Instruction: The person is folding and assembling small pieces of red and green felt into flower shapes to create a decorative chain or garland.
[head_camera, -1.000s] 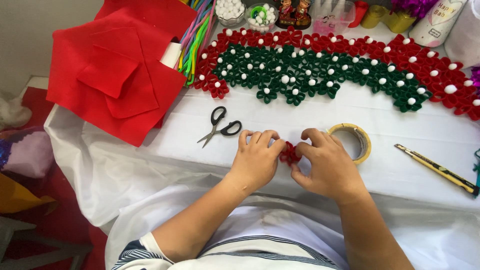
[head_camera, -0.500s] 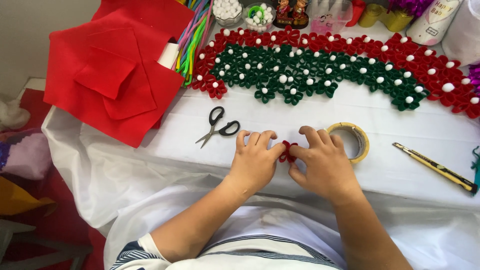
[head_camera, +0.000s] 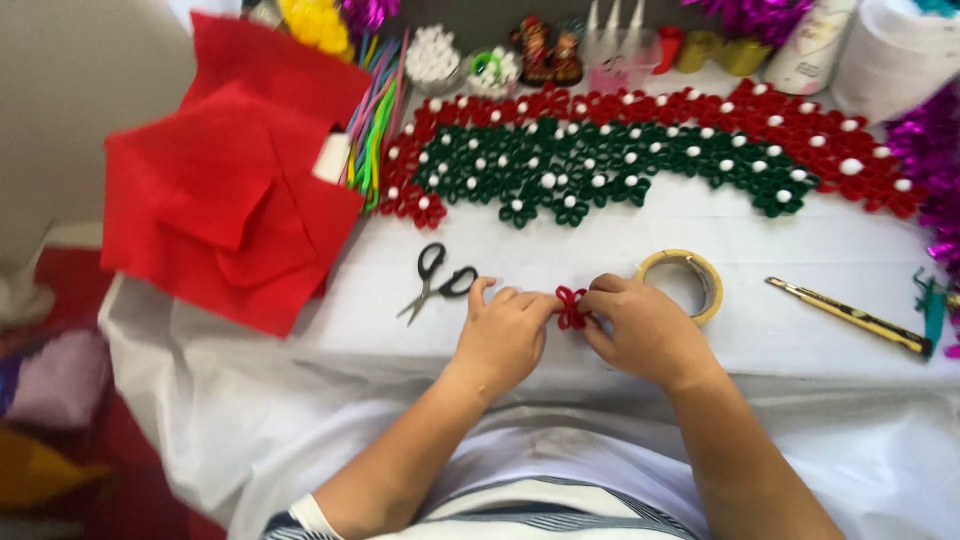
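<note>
Hands meet at the near edge of the white-clothed table (head_camera: 800, 240) — the left hand (head_camera: 505, 335) and right hand (head_camera: 645, 330) both pinch a small red looped flower (head_camera: 571, 307) between fingertips. A second ago it sat lower and half hidden; now it is lifted, petals showing. Just beyond lie black-handled scissors (head_camera: 437, 281) and a yellowish tape roll (head_camera: 685, 283); farther back, a red-and-green band of pearl-centred flowers (head_camera: 650, 150).
</note>
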